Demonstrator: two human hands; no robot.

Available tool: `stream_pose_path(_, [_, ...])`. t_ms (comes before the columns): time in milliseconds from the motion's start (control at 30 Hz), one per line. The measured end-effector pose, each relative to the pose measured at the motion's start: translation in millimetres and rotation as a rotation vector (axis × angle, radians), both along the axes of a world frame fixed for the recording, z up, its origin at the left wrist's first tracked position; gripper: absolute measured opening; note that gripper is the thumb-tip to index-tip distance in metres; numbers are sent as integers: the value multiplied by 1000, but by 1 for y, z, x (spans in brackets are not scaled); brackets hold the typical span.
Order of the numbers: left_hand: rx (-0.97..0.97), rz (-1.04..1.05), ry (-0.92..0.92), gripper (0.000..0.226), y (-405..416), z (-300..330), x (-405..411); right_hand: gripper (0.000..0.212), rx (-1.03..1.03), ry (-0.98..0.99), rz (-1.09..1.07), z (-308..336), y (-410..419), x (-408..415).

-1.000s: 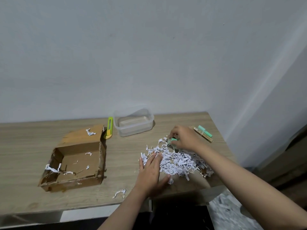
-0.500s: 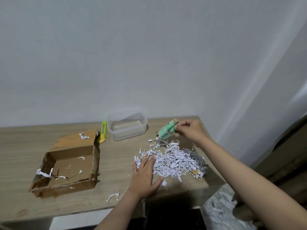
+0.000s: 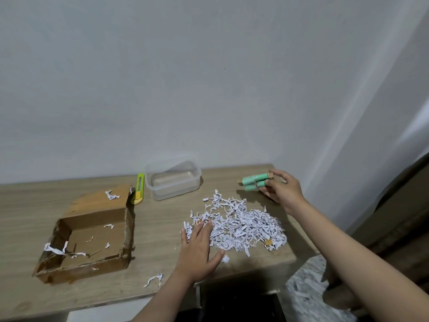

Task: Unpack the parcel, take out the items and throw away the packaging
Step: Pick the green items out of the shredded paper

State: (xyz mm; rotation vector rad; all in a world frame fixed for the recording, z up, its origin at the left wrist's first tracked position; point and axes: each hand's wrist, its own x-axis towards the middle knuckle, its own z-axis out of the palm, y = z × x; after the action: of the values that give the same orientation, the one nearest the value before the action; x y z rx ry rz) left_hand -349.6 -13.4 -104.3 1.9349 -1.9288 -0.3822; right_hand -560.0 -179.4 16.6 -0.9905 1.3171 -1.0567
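An open, torn cardboard box [image 3: 97,268] lies at the left of the wooden table [image 3: 157,224], with only a few paper shreds inside. A pile of white shredded paper [image 3: 241,225] is spread right of centre. My left hand [image 3: 197,249] rests flat, fingers apart, on the pile's left edge. At the table's back right, my right hand [image 3: 284,189] pinches the end of a green cylindrical item [image 3: 254,178] on a wooden strip. A second green item [image 3: 253,186] lies right against it.
A clear, empty plastic container [image 3: 174,182] stands at the back centre, and a yellow-green utility knife [image 3: 139,189] lies beside it. Loose shreds [image 3: 154,278] lie near the front edge. More shredded paper [image 3: 308,289] is on the floor, below the table's right end.
My right hand has pulled the green item out of the shred pile and carried it back and to the right, next to the other green item. The left hand has stayed on the pile.
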Motion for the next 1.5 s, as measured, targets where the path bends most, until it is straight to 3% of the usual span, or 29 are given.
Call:
stream_pose_path(100, [10,0,-12,79,-1,-1,0,31,21,36,-72,-13,1,-13])
stream_pose_path(467, [17,1,-20,78,-2,-1,0,41,54,-29,-420,-43,-22,-41])
stream_pose_path(567, [18,1,-38,78,-3,-1,0,42,22,137,-392,-48,-33,-40])
stream_pose_path(933, [33,11,-23,75,-5,-1,0,40,56,373,-228,-85,-74,-48])
stream_pose_path(1133, [31,19,-8,78,-5,-2,0,39,-3,583,-78,-94,-72,-51])
stream_pose_path(1500, [18,19,-3,75,-5,-2,-1,40,-141,860,-29,-105,-45,-57])
